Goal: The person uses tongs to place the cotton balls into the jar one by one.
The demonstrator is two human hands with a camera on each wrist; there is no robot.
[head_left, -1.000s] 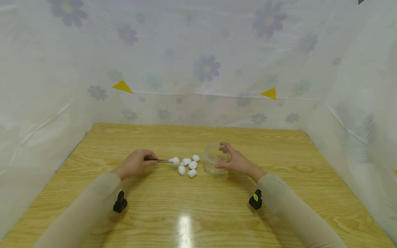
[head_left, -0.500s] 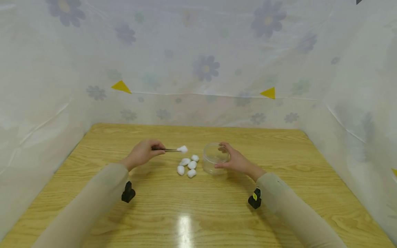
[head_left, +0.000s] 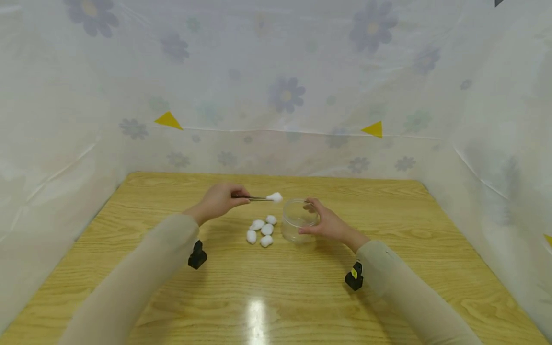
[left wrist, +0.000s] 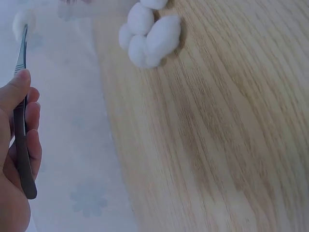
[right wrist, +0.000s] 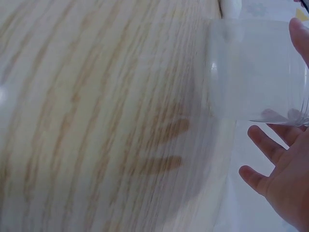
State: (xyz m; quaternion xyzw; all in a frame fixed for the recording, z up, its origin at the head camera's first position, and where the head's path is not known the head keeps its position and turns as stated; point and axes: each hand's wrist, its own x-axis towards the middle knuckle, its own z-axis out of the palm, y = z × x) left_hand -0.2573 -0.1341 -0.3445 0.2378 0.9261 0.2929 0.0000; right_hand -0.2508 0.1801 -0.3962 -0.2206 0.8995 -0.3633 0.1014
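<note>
Four cotton balls [head_left: 261, 230] lie clustered on the worktop [head_left: 276, 292], just left of the jar [head_left: 298, 221]; a fifth ball [head_left: 274, 197], small, white and fluffy, is held in the tweezers [head_left: 255, 198] near the jar's rim. The left hand [head_left: 220, 201] pinches the tweezers shut on it, while the right hand [head_left: 328, 223] curls round the clear, apparently empty jar. The carrying step seems in hand; next, the tips would likely need to come over the mouth and ease apart.
</note>
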